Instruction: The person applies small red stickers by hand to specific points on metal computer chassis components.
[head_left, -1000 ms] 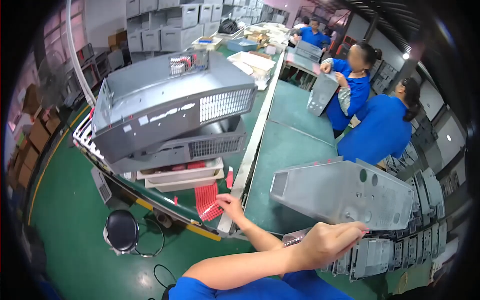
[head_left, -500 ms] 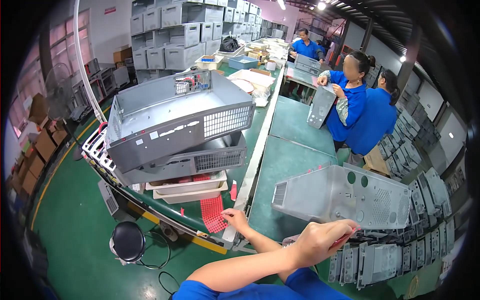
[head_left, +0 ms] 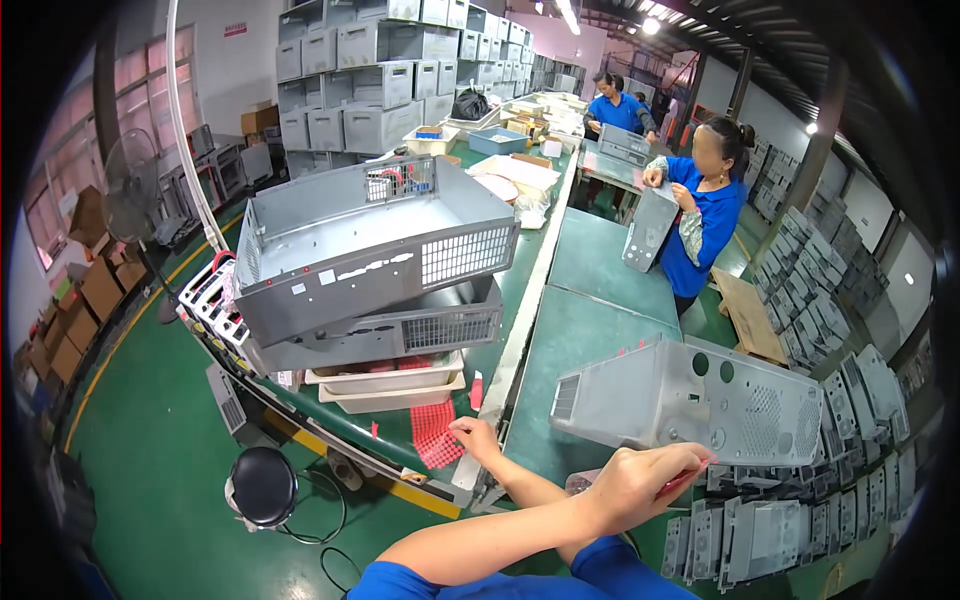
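While left fingers pinch red mesh, right hand touches housing.

Your view has lifted and drawn back from the grey perforated sheet-metal housing, so more of the shelves of grey crates behind it now shows. Your right hand has slid from the housing's lower right toward its near front edge. Beyond the housing, the second blue-shirted worker has gone from view.
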Demonstrator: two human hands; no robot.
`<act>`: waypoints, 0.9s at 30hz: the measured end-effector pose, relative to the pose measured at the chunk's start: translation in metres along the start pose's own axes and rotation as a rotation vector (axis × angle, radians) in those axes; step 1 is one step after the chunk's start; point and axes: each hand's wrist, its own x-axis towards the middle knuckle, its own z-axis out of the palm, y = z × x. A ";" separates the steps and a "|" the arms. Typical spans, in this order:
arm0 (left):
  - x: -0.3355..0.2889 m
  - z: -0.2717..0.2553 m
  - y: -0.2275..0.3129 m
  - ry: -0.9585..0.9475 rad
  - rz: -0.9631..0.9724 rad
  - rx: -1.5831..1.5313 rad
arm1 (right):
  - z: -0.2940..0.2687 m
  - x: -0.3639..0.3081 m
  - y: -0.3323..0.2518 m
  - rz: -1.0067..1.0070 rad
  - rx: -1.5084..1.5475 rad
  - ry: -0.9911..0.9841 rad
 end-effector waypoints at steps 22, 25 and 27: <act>0.020 -0.010 -0.047 -0.156 0.485 0.199 | -0.257 -0.196 -0.239 -0.800 -0.242 0.346; 0.014 -0.016 -0.049 -0.150 0.562 0.262 | -0.269 -0.145 -0.266 -0.506 -0.199 0.494; 0.010 -0.016 -0.049 -0.173 0.576 0.259 | -0.278 -0.129 -0.275 -0.395 -0.240 0.386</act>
